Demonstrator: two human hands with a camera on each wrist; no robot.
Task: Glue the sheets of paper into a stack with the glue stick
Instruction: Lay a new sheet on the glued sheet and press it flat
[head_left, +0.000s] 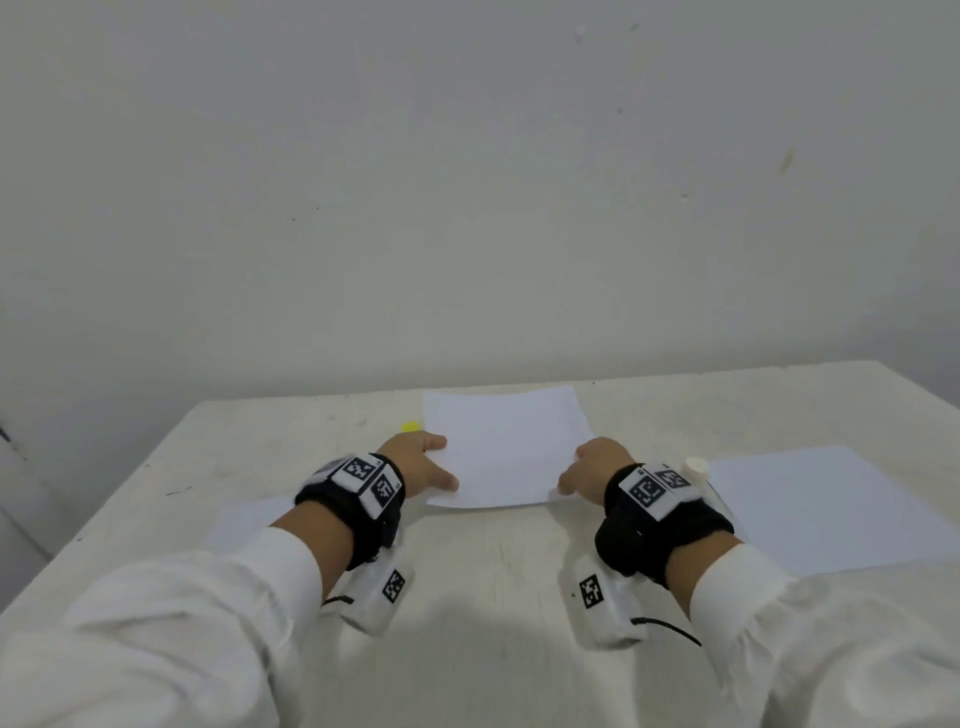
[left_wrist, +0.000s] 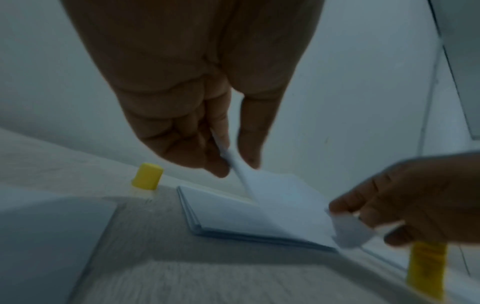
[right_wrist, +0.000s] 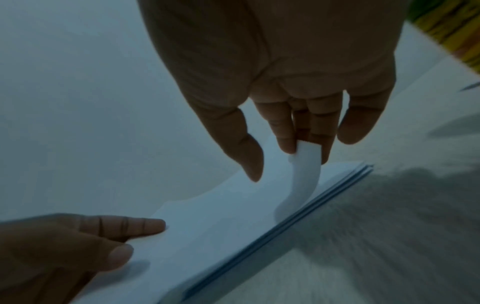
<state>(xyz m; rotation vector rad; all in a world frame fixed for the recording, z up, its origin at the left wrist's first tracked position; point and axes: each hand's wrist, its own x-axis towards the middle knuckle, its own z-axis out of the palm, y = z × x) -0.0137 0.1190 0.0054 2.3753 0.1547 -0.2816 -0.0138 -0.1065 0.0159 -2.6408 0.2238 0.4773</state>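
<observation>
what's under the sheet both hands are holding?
A stack of paper lies under the top sheet, its layered edges showing in the wrist views. The left hand and right hand pinch the sheet's near corners. The stack's top face is hidden.

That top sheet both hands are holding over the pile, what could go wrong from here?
1. The top sheet is pinched at opposite edges by the left hand and right hand; it might land crooked on the stack and stick misaligned.
2. Its corner curls in the right hand's fingers, so a crease may get pressed in.
3. The glue stick stands uncapped close behind the right wrist, its yellow cap apart; it could be toppled.
</observation>
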